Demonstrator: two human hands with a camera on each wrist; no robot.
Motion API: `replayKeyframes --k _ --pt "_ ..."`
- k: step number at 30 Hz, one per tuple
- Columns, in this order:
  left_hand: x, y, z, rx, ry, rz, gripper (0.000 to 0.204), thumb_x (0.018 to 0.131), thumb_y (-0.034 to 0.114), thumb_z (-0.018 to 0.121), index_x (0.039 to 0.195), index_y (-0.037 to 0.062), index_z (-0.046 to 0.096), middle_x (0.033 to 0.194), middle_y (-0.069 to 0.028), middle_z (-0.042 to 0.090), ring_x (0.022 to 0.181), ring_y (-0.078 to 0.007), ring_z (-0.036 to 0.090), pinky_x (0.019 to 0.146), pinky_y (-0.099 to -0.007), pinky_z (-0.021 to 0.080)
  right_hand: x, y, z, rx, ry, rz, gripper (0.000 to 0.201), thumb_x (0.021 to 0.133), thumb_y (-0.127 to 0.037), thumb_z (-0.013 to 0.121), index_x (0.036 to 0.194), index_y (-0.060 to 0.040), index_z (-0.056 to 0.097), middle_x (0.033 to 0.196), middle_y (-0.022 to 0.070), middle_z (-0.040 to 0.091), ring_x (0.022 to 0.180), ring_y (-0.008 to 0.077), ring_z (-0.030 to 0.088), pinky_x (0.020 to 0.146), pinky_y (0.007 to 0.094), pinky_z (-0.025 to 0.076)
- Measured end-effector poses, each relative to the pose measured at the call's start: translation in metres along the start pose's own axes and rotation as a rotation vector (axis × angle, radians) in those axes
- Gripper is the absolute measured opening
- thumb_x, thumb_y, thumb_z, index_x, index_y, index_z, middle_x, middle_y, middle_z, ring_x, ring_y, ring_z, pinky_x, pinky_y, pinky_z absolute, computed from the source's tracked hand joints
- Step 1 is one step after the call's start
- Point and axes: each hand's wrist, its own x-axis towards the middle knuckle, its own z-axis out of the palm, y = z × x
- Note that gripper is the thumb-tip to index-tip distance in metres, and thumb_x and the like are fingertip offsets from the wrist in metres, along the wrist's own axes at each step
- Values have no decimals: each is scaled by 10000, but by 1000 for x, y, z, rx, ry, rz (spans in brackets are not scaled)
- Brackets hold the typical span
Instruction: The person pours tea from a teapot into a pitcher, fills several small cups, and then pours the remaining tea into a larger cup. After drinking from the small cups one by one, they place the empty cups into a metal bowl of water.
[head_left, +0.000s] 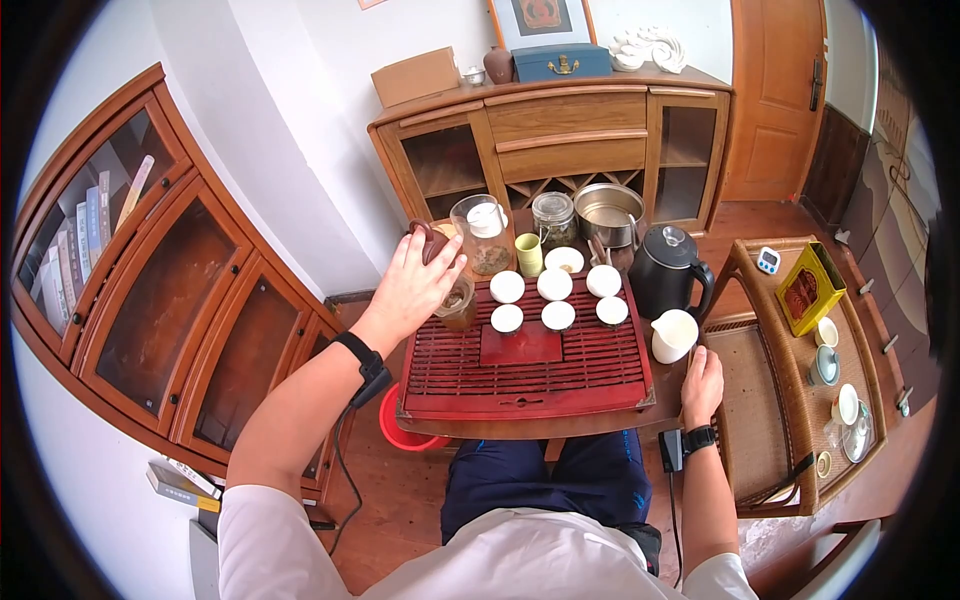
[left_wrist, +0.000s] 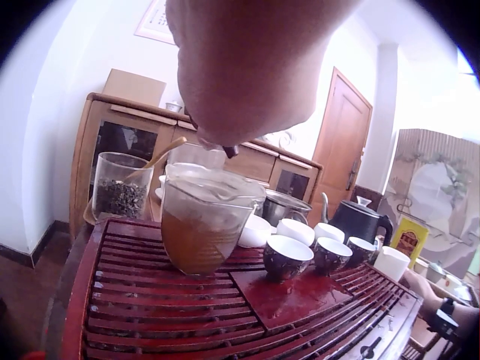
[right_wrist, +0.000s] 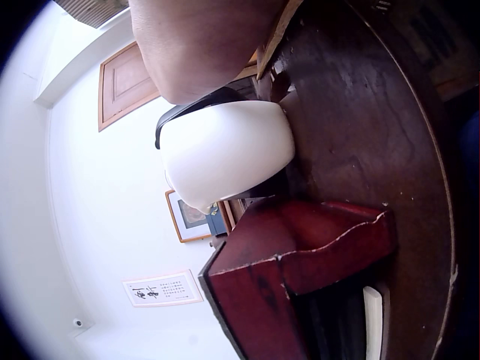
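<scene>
My left hand (head_left: 415,285) holds a dark brown clay teapot (head_left: 428,243) at the left back corner of the red slatted tea tray (head_left: 430,375). The fingers cover much of the pot. Close below the hand stands a glass pitcher (left_wrist: 202,236) of amber tea on the tray. Two rows of small white-lined cups (head_left: 507,318) with dark patterned outsides sit on the tray. My right hand (head_left: 703,388) rests at the table's right edge, fingers loosely bent and holding nothing. Just beside it is a white pitcher (head_left: 674,337), large in the right wrist view (right_wrist: 229,146).
A black kettle (head_left: 664,275), a steel pot (head_left: 608,214), a lidded jar (head_left: 554,218) and a green cup (head_left: 529,256) line the back. A glass canister (left_wrist: 124,187) of tea leaves holds a wooden scoop. A rattan cart (head_left: 745,400) with a yellow tin (head_left: 811,288) stands right.
</scene>
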Motion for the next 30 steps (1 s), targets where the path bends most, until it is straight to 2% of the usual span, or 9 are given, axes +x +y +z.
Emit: replayKeyframes --k 2,4,10,17,19,30 --pt "1 0 -1 3 89 7 413 931 178 617 1327 109 710 1553 -71 504 1358 -468 469 1124 -575 466 0 -2 -1 2 -8 4 504 1126 -427 440 1205 -1 697 1207 240 710 1124 454 663 959 521 517" --pt "0 0 0 16 72 4 415 932 179 616 1330 107 708 1555 -72 503 1359 -468 468 1124 -574 465 -1 -3 -2 14 -11 6 544 1134 -441 416 1186 27 688 1203 276 709 1134 461 660 979 503 507" --pt "-1 1 3 -6 87 -4 409 930 175 616 1322 99 710 1552 -74 505 1358 -467 467 1128 -571 460 2 5 3 -2 0 -13 507 1130 -432 437 1209 -2 696 1208 237 707 1120 455 663 959 520 517" --pt "-2 2 4 11 71 -1 423 923 171 624 1334 108 703 1536 -89 515 1355 -464 469 1126 -568 458 1 2 2 2 4 -7 507 1129 -435 440 1212 -6 697 1219 237 708 1127 456 664 962 520 518" --pt "-2 1 4 -1 85 -2 420 923 172 624 1330 106 706 1534 -88 517 1356 -464 469 1126 -568 459 -1 -1 0 17 1 0 532 1136 -434 419 1184 27 680 1197 272 706 1128 456 658 981 501 504" --pt "-2 3 4 -4 100 -5 406 927 176 620 1316 109 715 1518 -91 533 1346 -467 483 1123 -572 460 1 0 0 6 -14 9 542 1136 -443 410 1185 24 680 1211 266 705 1139 455 655 988 504 502"
